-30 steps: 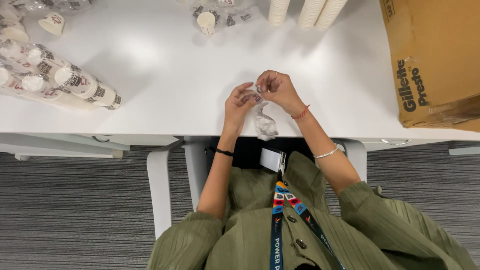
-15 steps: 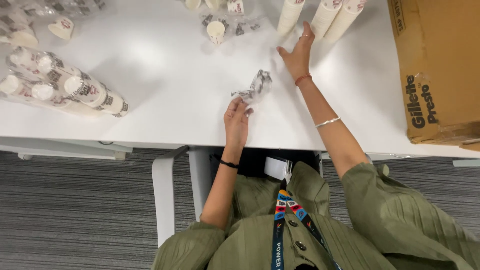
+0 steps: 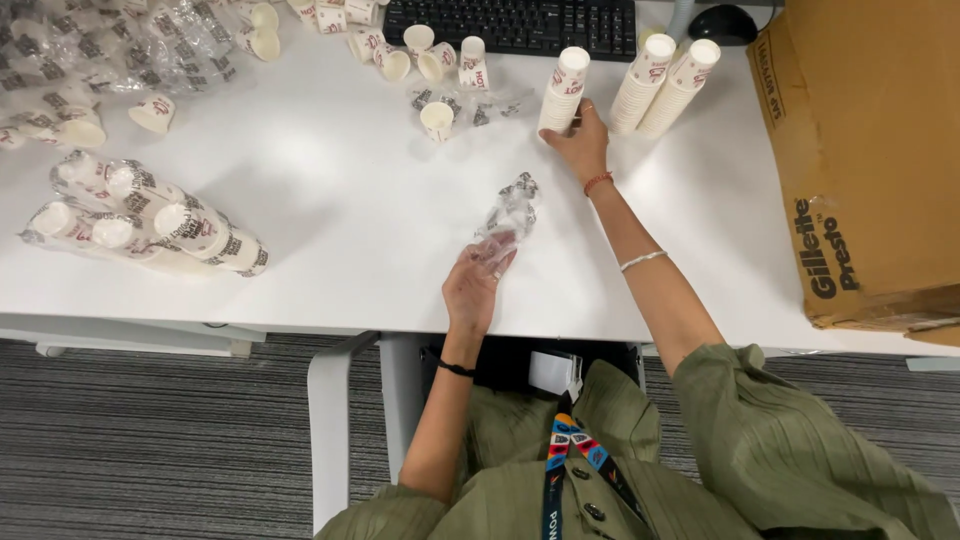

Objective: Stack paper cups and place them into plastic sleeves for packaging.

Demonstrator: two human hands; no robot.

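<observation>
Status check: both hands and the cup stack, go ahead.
Left hand pinching crumpled clear plastic wrapper. Right hand gripping paper cup stack. Nothing blocking.

Left hand (image 3: pixel 472 288) held low and near the body, palm down, fingers pinched forward, forearm bare with a dark band at the wrist — right hand (image 3: pixel 579 143) stretched far ahead, arm extended, fingers curled, wrist banded red.
</observation>
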